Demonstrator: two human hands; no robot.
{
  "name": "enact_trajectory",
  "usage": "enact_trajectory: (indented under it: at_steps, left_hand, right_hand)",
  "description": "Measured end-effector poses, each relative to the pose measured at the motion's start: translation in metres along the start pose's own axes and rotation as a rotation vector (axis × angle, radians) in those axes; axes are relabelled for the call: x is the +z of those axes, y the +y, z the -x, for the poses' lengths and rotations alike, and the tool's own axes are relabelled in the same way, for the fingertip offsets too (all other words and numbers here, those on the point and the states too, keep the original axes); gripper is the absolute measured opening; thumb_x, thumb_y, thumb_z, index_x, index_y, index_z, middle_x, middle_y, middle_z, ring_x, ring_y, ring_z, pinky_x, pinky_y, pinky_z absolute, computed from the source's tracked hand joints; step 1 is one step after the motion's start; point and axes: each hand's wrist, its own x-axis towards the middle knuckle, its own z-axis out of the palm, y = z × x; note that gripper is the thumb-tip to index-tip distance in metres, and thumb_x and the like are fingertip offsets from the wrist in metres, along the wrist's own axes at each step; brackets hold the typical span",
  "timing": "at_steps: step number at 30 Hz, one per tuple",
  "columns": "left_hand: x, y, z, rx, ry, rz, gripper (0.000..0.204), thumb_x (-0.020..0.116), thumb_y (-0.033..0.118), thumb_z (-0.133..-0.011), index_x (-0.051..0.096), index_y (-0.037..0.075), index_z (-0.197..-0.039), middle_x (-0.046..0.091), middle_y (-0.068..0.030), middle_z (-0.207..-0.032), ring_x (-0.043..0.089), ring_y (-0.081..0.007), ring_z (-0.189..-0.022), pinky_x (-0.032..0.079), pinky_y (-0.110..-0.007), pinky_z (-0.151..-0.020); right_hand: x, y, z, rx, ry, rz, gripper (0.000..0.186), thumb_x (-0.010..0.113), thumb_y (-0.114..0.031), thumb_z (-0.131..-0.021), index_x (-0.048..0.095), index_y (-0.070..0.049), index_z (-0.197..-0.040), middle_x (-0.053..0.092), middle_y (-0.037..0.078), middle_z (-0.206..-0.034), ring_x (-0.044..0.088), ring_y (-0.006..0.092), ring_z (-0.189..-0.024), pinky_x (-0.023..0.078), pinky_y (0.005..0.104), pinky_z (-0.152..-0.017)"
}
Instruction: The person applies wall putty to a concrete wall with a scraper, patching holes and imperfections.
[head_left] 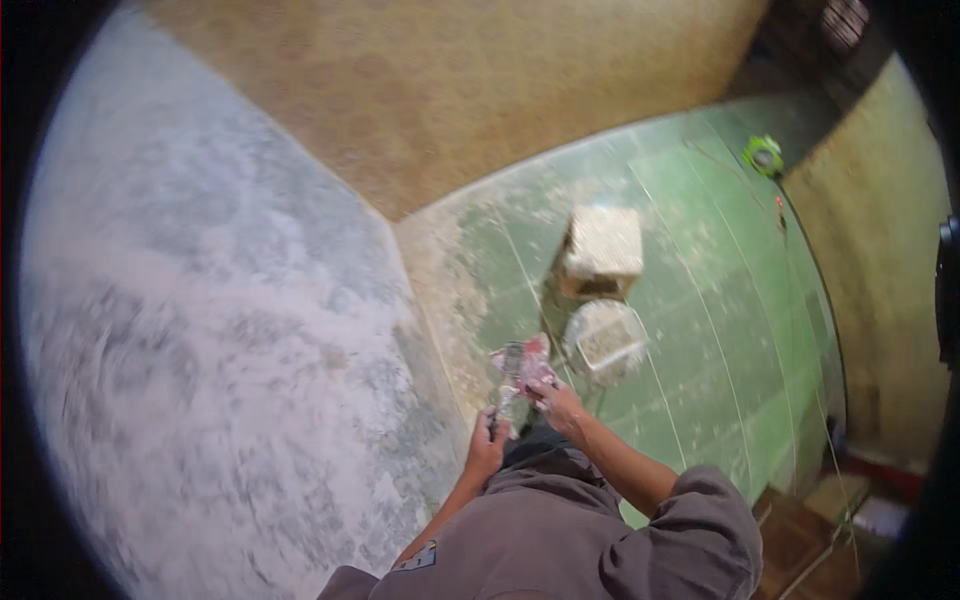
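Observation:
My left hand (486, 447) is closed round the handle of a small putty knife (507, 408) smeared with white plaster. Just to its right, my right hand (556, 402) grips a red-and-grey flat spreader (528, 357), whose surface carries pale plaster. The two tools are close together in front of my body; whether they touch I cannot tell. Beyond my right hand, a plaster-coated bucket (606, 338) stands on the floor with its handle across the top. What it holds is hard to make out.
A white plaster-spotted stool (604, 243) stands behind the bucket. On my left rises a wall (220, 330) patched in white and grey. Green floor tiles (700, 330) show dusty smears. A bright green round object (764, 157) with a thin cord lies far right. Boxes (838, 497) sit at lower right.

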Motion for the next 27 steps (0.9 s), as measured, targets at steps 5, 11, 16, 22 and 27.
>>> enact_trajectory:
  at_steps: [5,11,16,22,27]
  left_hand:
    - [-0.006,0.021,0.032,0.000,0.027,0.075,0.044,0.061,0.024,-0.097,0.046,0.000,-0.131,0.059,-0.0040,-0.100,0.055,-0.0096,-0.081,0.046,-0.024,-0.074]
    - [-0.004,0.022,0.091,0.035,0.164,0.314,0.040,0.061,0.020,-0.098,0.047,0.001,-0.130,0.058,-0.0060,-0.108,0.060,-0.0140,-0.091,0.050,-0.030,-0.078]
    - [0.004,-0.007,0.133,0.085,0.217,0.425,0.045,0.067,0.027,-0.094,0.052,0.001,-0.128,0.063,-0.0049,-0.102,0.061,-0.0111,-0.089,0.052,-0.027,-0.079]
    - [0.028,-0.021,0.163,0.040,0.242,0.482,0.040,0.063,0.024,-0.097,0.051,0.002,-0.128,0.060,-0.0051,-0.108,0.064,-0.0154,-0.087,0.051,-0.028,-0.076]
    - [0.051,-0.025,0.185,0.090,0.386,0.570,0.040,0.064,0.025,-0.096,0.053,0.000,-0.126,0.064,-0.0062,-0.100,0.066,-0.0130,-0.082,0.053,-0.026,-0.073]
  right_hand:
    - [0.021,0.008,0.033,0.063,-0.110,0.057,0.017,0.069,-0.012,-0.090,0.061,-0.013,-0.105,0.062,-0.002,-0.087,0.056,0.0087,-0.076,0.045,0.0252,-0.066]
    - [0.032,0.042,0.075,0.010,-0.197,0.227,0.011,0.068,-0.013,-0.091,0.060,-0.013,-0.099,0.055,-0.003,-0.078,0.052,0.0081,-0.065,0.040,0.0233,-0.055]
    - [0.020,0.065,0.131,0.028,-0.297,0.347,0.010,0.060,-0.015,-0.096,0.062,-0.009,-0.104,0.059,-0.003,-0.081,0.054,0.0077,-0.067,0.040,0.0220,-0.056]
    - [-0.032,0.063,0.134,-0.028,-0.366,0.523,0.036,0.069,-0.020,-0.091,0.060,-0.001,-0.119,0.065,0.005,-0.107,0.059,0.0142,-0.092,0.045,0.0282,-0.076]
    - [-0.071,0.034,0.123,-0.133,-0.306,0.633,0.050,0.078,-0.008,-0.080,0.057,0.002,-0.125,0.061,0.016,-0.122,0.057,0.0197,-0.106,0.047,0.0309,-0.086]
